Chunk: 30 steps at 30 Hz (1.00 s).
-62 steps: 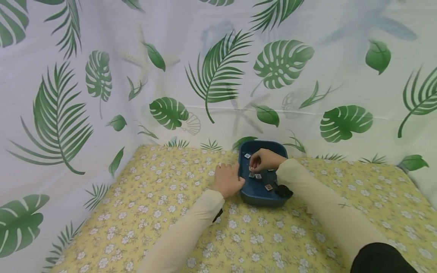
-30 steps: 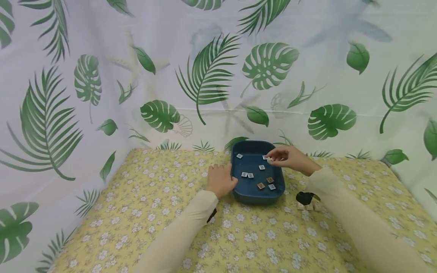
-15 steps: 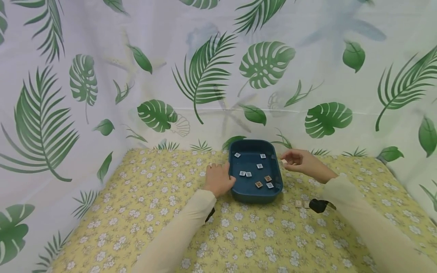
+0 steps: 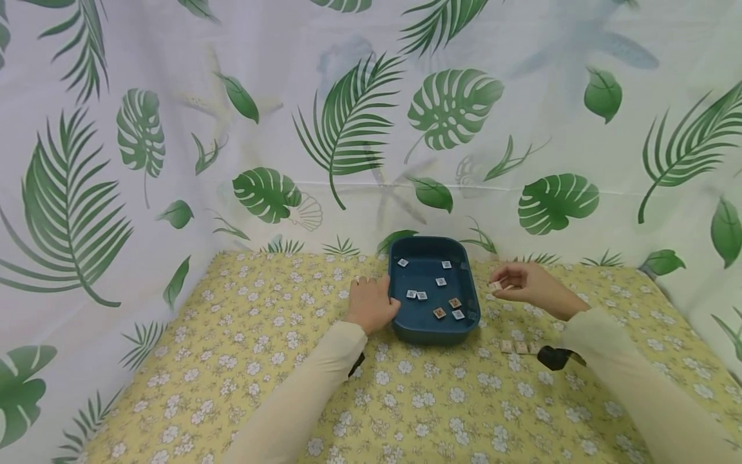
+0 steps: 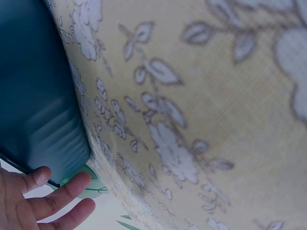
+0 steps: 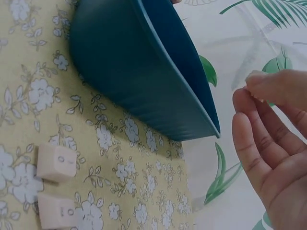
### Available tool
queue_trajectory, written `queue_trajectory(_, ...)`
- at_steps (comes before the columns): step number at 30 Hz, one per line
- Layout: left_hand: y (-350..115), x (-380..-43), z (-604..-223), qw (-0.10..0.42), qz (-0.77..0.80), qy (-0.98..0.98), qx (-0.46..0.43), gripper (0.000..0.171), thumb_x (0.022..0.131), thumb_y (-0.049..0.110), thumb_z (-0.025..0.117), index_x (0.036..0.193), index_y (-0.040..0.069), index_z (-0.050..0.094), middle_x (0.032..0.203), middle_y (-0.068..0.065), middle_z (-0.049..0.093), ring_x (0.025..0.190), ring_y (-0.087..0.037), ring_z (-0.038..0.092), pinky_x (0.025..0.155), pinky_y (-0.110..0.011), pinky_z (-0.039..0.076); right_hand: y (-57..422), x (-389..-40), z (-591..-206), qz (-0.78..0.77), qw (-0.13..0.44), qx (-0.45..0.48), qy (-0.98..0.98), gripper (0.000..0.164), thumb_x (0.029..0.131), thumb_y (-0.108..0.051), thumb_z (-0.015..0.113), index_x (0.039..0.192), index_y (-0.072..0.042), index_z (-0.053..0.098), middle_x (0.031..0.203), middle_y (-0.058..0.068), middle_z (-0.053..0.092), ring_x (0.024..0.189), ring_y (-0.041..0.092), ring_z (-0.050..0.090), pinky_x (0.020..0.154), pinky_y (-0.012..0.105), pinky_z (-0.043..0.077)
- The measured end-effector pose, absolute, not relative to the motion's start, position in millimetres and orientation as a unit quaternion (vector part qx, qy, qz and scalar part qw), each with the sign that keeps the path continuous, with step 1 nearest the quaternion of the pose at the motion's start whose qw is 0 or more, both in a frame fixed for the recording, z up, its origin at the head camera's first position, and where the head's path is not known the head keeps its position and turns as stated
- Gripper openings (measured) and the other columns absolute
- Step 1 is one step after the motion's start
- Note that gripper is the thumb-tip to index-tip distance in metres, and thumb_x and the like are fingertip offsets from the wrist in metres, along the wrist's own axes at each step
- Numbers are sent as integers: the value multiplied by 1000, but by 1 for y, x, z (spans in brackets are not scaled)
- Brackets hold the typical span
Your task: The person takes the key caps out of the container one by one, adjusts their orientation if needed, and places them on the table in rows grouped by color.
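Note:
A dark blue tub [image 4: 436, 336] stands on the flowered cloth, with several small white tiles [image 4: 440, 282] and two brown tiles [image 4: 455, 303] scattered inside. My left hand [image 4: 371, 304] rests against the tub's left rim; the left wrist view shows its fingers [image 5: 62, 194] fairly straight beside the tub wall. To the right of the tub, my right hand [image 4: 539, 288] pinches a small pale tile [image 4: 495, 286] between thumb and fingertips. In the right wrist view the curled fingers mostly hide this tile.
Three pale, block-like tiles [image 4: 521, 347] lie in a row on the yellow flowered cloth [image 4: 278, 322], right of the tub and nearer the person. A white leaf-print curtain [image 4: 324, 129] rises behind the tub and along the left side.
My right hand has lifted a tile out of the tub, crossed the right rim and moved further right with it. The left hand stays at the tub's rim.

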<state>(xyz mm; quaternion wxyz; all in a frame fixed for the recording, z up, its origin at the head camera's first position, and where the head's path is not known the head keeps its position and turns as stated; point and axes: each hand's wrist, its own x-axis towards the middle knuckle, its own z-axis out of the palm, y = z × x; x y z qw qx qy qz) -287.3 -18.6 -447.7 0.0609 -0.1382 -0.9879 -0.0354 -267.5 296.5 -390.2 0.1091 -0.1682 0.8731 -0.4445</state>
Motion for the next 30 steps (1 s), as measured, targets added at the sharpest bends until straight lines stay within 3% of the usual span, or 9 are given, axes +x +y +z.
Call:
queue_trajectory(9, -18, -286, -446, 53, -41, -989, -135, 40, 91, 34, 43, 123, 14, 52, 99, -12, 65, 97, -31, 58, 90, -45, 42, 307, -267, -399, -467, 104, -180, 859, 32, 86, -20, 67, 107, 2, 57, 103, 7, 63, 85, 18, 64, 73, 28, 53)
queue_trajectory(15, -18, -284, -446, 52, -43, -989, -135, 43, 90, 33, 42, 128, 14, 51, 103, -12, 65, 101, -31, 58, 93, -46, 41, 312, -266, -401, -457, 108, -179, 865, 38, 84, -18, 69, 114, 3, 57, 109, 19, 60, 79, 16, 62, 73, 33, 54)
queue_trajectory(18, -18, -284, -446, 56, -41, -988, -136, 43, 90, 33, 42, 127, 14, 51, 102, -12, 65, 100, -31, 58, 92, -45, 42, 314, -265, -402, -447, 110, -174, 871, 39, 84, -14, 68, 118, 4, 58, 114, 19, 57, 79, 13, 62, 74, 34, 54)
queue_trajectory(25, -18, -284, -446, 58, -43, -988, -135, 41, 90, 33, 42, 124, 14, 51, 101, -12, 65, 99, -30, 58, 91, -45, 42, 318, -263, -405, -451, 119, -167, 869, 32, 83, -12, 69, 110, 3, 61, 113, 22, 55, 80, 11, 63, 77, 38, 54)
queue_trajectory(30, -18, -285, -447, 62, -45, -988, -136, 41, 90, 34, 43, 125, 13, 52, 101, -12, 66, 99, -31, 58, 91, -45, 42, 322, -261, -407, -464, 123, -167, 861, 37, 85, -12, 66, 116, 6, 57, 120, 27, 53, 85, 9, 65, 80, 38, 54)
